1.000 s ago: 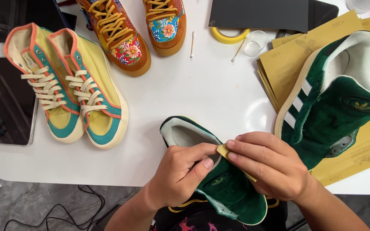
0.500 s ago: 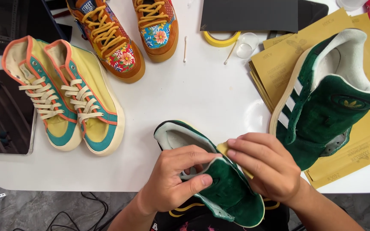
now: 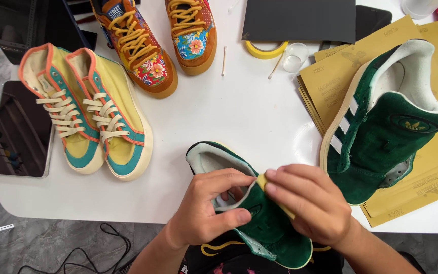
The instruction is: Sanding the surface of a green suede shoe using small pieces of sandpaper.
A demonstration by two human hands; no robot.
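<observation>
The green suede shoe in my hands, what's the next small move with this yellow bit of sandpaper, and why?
Probably a short stroke of the yellow sandpaper piece along the collar edge of the green suede shoe. The right hand pinches the piece right at that edge, and the left hand grips the collar, thumb on the suede and fingers inside the opening, so the shoe looks braced.

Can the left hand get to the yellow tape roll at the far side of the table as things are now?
Probably not at once: the left hand grips the green shoe. Freed, the bare white table toward the yellow tape roll looks open.
</observation>
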